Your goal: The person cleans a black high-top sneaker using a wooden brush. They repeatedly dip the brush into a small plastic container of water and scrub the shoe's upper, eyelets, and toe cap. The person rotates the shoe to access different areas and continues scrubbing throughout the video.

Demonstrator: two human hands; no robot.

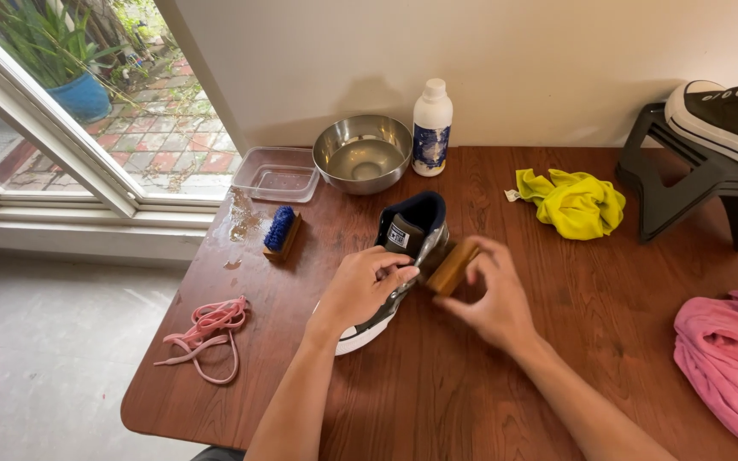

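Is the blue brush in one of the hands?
No, the blue brush lies alone on the table; the right hand holds a wooden brush.

Steel bowl (362,152), pink laces (208,329), yellow cloth (574,202)

A reddish-brown wooden bench (489,376) with visible grain and a soft sheen. A polished metal bowl (362,152), mirror-bright. A clear plastic tray (276,174). A smooth white plastic bottle (432,126). A dark sneaker (410,235), seemingly canvas, with a white rubber sole. A bare wooden brush block (452,266). Soft, crumpled yellow cloth (576,203) and pink cloth (728,358). Matt pink woven laces (207,329).
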